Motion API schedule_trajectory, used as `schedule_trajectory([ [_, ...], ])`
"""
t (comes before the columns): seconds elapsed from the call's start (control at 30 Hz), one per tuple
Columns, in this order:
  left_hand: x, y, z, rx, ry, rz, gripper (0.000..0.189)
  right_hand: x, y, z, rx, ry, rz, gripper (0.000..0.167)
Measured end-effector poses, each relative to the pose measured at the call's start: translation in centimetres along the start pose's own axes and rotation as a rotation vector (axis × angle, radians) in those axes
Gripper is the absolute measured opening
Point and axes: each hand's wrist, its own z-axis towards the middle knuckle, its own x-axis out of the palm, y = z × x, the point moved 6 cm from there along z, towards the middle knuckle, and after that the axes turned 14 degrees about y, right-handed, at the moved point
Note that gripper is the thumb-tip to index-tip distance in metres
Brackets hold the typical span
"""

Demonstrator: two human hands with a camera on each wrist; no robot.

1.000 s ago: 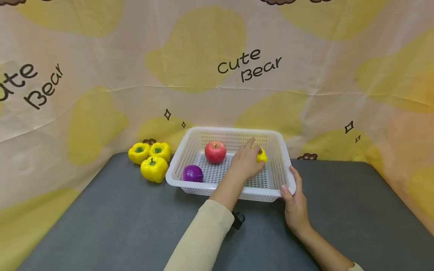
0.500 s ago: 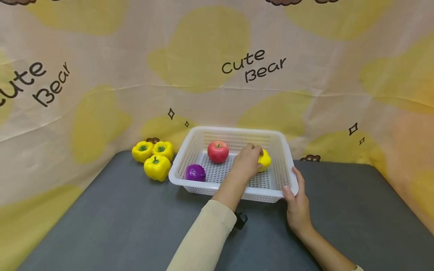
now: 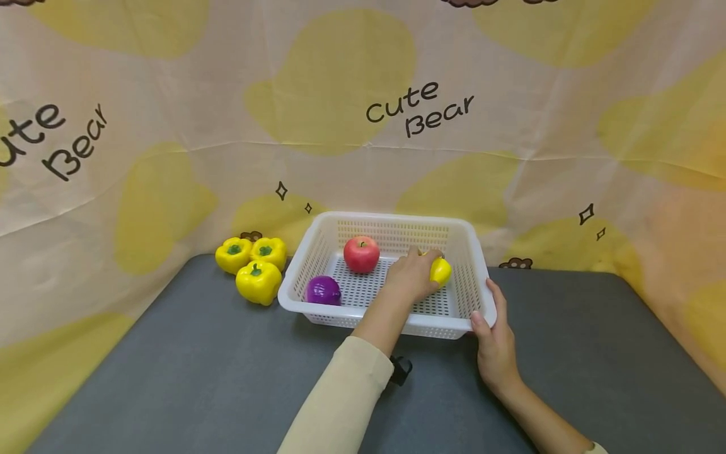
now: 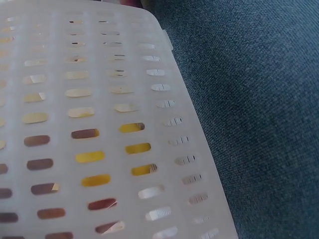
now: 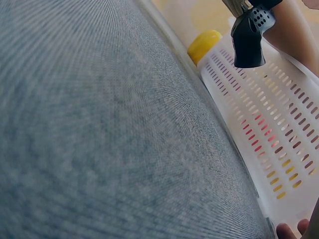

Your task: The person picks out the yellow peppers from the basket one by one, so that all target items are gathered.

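In the head view my left hand (image 3: 409,277) reaches inside a white plastic basket (image 3: 433,325). Its fingers and thumb curl round a smooth yellow lemon-like fruit (image 3: 441,272), partly hidden by the hand. My right hand (image 3: 498,350) grips the basket's front right corner, thumb on the rim. A red apple (image 3: 361,254) sits towards the back of the basket, and a glossy purple onion-like ball (image 3: 324,291) lies at its front left. Through the slotted basket wall (image 4: 99,104), the left wrist view shows patches of yellow (image 4: 138,148). Right fingertips (image 5: 285,231) show low in the right wrist view.
Three yellow bell peppers (image 3: 258,282) stand together on the dark grey table (image 3: 215,372), just left of the basket. A patterned cloth (image 3: 340,94) hangs behind the table. A black device (image 3: 401,371) is strapped to the left wrist.
The left hand's raised finger has come down and the fingers have curled round the yellow fruit, which has turned slightly. The right hand keeps its grip on the basket; the basket stays in place.
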Motion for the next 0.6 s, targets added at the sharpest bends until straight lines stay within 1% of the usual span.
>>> schedule_trajectory([
  [0.17, 0.03, 0.12, -0.05, -0.011, 0.008, -0.007, 0.066, 0.0, 0.04, 0.0, -0.008, -0.007, -0.008, 0.062],
  [0.37, 0.32, 0.42, 0.05, -0.037, 0.03, -0.03, 0.066, -0.03, -0.26, 0.02, 0.007, -0.016, -0.005, 0.062],
  [0.5, 0.41, 0.37, 0.07, -0.027, 0.036, -0.047, 0.064, -0.07, -0.33, 0.04, 0.011, -0.019, -0.013, 0.062],
  [0.6, 0.44, 0.23, 0.04, -0.013, 0.038, -0.033, 0.06, -0.07, -0.37, 0.06, 0.012, -0.018, -0.019, 0.062],
])
